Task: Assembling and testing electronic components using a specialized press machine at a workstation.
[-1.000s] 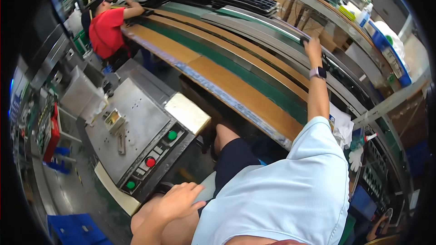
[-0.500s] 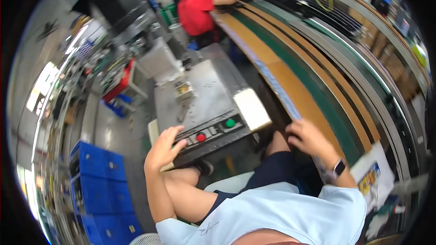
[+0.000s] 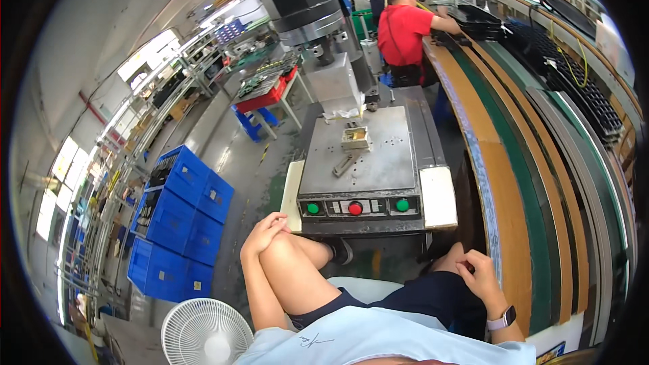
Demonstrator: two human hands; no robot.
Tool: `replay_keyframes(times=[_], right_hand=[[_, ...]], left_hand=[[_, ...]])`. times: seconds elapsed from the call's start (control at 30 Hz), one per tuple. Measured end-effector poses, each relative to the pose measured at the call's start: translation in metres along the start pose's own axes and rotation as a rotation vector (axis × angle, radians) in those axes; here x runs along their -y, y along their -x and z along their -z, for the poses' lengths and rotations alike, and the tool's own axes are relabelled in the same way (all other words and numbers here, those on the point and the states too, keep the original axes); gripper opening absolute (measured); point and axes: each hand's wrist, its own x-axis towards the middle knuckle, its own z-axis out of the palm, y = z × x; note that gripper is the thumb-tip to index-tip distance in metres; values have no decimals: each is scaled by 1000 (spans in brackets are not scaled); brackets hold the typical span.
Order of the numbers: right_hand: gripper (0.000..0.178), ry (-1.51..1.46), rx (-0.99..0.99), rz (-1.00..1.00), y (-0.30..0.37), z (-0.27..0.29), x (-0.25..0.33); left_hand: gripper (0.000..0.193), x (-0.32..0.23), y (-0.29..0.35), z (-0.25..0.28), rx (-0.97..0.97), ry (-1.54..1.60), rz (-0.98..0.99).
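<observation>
My left hand [image 3: 267, 232] lies on my left knee, its fingers stretched out and holding nothing. Over my right thigh, beside the bench edge, is my right hand [image 3: 478, 274], loosely curled with its fingers partly apart; nothing shows in it. Ahead of both hands stands a press machine with a grey metal table [image 3: 385, 169]. On that table sit a small pale block-shaped fixture [image 3: 355, 138] and a short metal bar [image 3: 345, 165]. The front control panel carries a red button [image 3: 355, 209] between two green buttons [image 3: 313, 208]. Above the fixture hangs the black press head [image 3: 304, 7].
Blue crates [image 3: 177, 230] are stacked at left, with a white fan [image 3: 206, 331] nearer me. A long conveyor bench [image 3: 497, 182] runs along the right. Farther off, a person in red [image 3: 403, 35] works at it. A red tray [image 3: 260, 98] stands on a table at far left.
My view has swung left and up, bringing the press head and fan into sight. My left hand has come down from near the panel onto my knee; my right hand has drawn back over my thigh.
</observation>
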Motion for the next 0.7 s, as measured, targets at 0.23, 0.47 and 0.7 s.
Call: replay_keyframes(times=[0.23, 0.47, 0.7], right_hand=[[5, -10, 59, -28, -6, 1, 3], [4, 28, 126, -50, -9, 2, 9], [3, 112, 223, -75, -9, 2, 10]], left_hand=[[38, -24, -10, -11, 22, -471, 133], [39, -12, -14, 0, 71, -284, 124], [40, -36, 12, -18, -132, -527, 165]])
